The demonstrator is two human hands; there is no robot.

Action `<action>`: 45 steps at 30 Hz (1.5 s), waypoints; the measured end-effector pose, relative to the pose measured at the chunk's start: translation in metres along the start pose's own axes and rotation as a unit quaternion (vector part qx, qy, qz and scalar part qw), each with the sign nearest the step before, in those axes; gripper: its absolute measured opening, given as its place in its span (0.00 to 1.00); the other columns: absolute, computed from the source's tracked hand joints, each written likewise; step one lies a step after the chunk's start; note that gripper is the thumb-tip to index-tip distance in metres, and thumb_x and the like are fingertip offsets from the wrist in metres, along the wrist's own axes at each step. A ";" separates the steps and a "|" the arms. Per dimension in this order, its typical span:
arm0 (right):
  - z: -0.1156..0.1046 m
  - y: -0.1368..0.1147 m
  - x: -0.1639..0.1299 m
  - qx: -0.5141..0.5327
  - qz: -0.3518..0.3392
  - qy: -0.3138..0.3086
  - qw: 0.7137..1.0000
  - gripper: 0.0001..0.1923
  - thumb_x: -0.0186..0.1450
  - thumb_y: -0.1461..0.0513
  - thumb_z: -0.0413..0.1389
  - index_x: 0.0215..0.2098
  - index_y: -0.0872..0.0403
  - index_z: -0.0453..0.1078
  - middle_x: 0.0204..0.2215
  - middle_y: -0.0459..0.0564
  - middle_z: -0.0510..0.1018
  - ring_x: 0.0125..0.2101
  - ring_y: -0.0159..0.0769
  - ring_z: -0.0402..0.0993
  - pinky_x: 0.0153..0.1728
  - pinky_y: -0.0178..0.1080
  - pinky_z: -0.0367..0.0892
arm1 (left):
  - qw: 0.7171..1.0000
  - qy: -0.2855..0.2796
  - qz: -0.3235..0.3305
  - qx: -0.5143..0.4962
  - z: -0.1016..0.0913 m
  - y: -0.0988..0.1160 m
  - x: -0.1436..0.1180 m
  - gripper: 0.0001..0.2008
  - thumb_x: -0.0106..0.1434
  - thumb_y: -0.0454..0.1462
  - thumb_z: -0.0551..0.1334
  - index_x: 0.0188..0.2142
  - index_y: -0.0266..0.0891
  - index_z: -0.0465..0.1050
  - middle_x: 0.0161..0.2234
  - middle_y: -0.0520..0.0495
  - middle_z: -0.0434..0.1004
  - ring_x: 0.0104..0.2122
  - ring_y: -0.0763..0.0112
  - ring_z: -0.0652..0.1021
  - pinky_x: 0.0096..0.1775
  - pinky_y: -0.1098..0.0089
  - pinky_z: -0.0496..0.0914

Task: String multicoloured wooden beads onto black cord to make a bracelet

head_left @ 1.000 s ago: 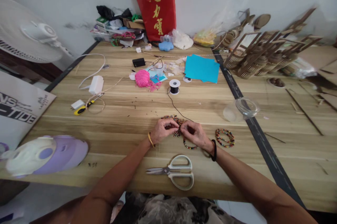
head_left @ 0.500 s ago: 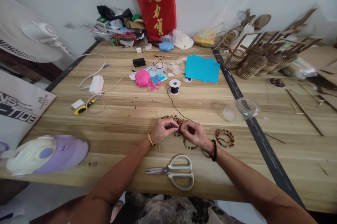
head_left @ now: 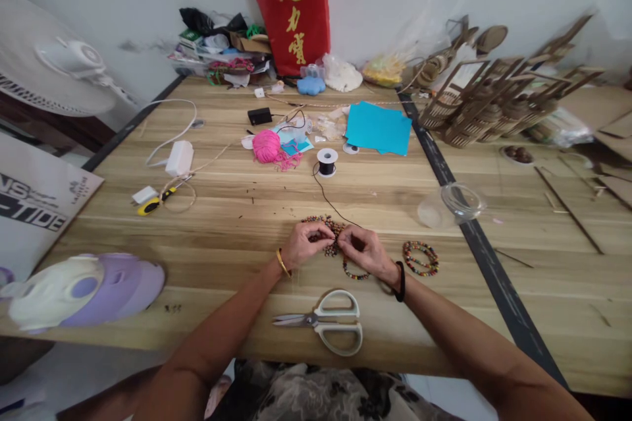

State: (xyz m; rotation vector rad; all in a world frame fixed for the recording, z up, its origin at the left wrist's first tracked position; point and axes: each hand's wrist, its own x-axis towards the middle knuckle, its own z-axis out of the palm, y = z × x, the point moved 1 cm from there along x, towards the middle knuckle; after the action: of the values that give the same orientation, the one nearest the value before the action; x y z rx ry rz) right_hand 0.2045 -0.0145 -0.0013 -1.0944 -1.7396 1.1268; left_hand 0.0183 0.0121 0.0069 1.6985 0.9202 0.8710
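Above a small heap of multicoloured beads (head_left: pixel 323 219), my two hands meet fingertip to fingertip. My left hand (head_left: pixel 309 243) is closed in a pinch; what sits between its fingers is too small to make out. My right hand (head_left: pixel 366 250) pinches the black cord (head_left: pixel 330 201), which runs back to a white spool (head_left: pixel 327 162). A strand of threaded beads (head_left: pixel 355 275) hangs in a curve under my right hand, partly hidden by it. To the right lies a coiled bead bracelet (head_left: pixel 421 258). Scissors with pale handles (head_left: pixel 316 321) lie near the table's front edge.
Pink yarn (head_left: pixel 267 146) and blue sheets (head_left: pixel 379 128) lie behind the spool. At left are a yellow cutter (head_left: pixel 149 205) and a purple-white device (head_left: pixel 89 290). A clear container (head_left: pixel 451 205) stands at right, before wooden models (head_left: pixel 486 105).
Both hands keep nearly the same pose over the beads. The whole view has shifted very slightly; nothing on the table has visibly moved.
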 end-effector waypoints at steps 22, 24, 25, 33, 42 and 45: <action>-0.002 -0.003 0.001 0.048 0.022 0.025 0.998 0.17 0.64 0.50 0.54 0.30 0.56 0.67 0.20 0.44 0.67 0.20 0.27 0.58 0.20 0.32 0.56 | 0.847 -0.335 0.195 0.364 0.029 0.041 -0.031 0.05 0.63 0.34 0.61 0.29 0.38 0.72 0.32 0.47 0.74 0.31 0.70 0.73 0.33 0.71 0.65; -0.001 -0.004 0.002 0.049 0.020 0.024 0.998 0.17 0.65 0.50 0.54 0.30 0.56 0.67 0.21 0.44 0.67 0.21 0.28 0.58 0.21 0.32 0.56 | 0.828 -0.341 0.205 0.395 0.032 0.037 -0.033 0.06 0.64 0.35 0.60 0.30 0.37 0.71 0.33 0.46 0.74 0.30 0.70 0.73 0.32 0.70 0.65; -0.001 -0.004 0.002 0.049 0.020 0.023 0.998 0.16 0.65 0.51 0.54 0.30 0.56 0.67 0.21 0.44 0.67 0.21 0.28 0.59 0.21 0.32 0.57 | 0.825 -0.341 0.209 0.400 0.033 0.036 -0.034 0.06 0.64 0.35 0.59 0.30 0.37 0.71 0.33 0.47 0.73 0.30 0.70 0.73 0.32 0.70 0.65; -0.001 -0.003 0.002 0.041 0.023 0.024 0.999 0.16 0.65 0.50 0.54 0.30 0.55 0.68 0.22 0.45 0.69 0.22 0.29 0.61 0.22 0.32 0.58 | 0.834 -0.324 0.220 0.389 0.040 0.028 -0.036 0.05 0.63 0.35 0.61 0.30 0.37 0.68 0.31 0.48 0.73 0.27 0.70 0.73 0.30 0.69 0.66; -0.001 -0.001 0.003 0.048 0.037 0.016 0.998 0.16 0.65 0.50 0.55 0.30 0.54 0.67 0.20 0.44 0.66 0.21 0.29 0.59 0.21 0.32 0.56 | 0.843 -0.318 0.210 0.380 0.044 0.028 -0.039 0.06 0.64 0.36 0.59 0.30 0.38 0.67 0.31 0.48 0.73 0.27 0.70 0.73 0.31 0.69 0.67; -0.001 -0.001 0.002 0.045 0.044 0.016 0.998 0.16 0.65 0.50 0.55 0.30 0.54 0.68 0.20 0.44 0.66 0.21 0.29 0.59 0.21 0.32 0.57 | 0.862 -0.314 0.201 0.344 0.046 0.024 -0.039 0.06 0.63 0.35 0.60 0.29 0.38 0.67 0.32 0.48 0.73 0.28 0.70 0.73 0.31 0.69 0.67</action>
State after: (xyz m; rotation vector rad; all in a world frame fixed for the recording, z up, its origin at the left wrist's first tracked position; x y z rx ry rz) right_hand 0.2048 -0.0122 0.0006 -1.1366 -1.6138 1.2225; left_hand 0.0444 -0.0472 0.0130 2.6416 0.4277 0.1583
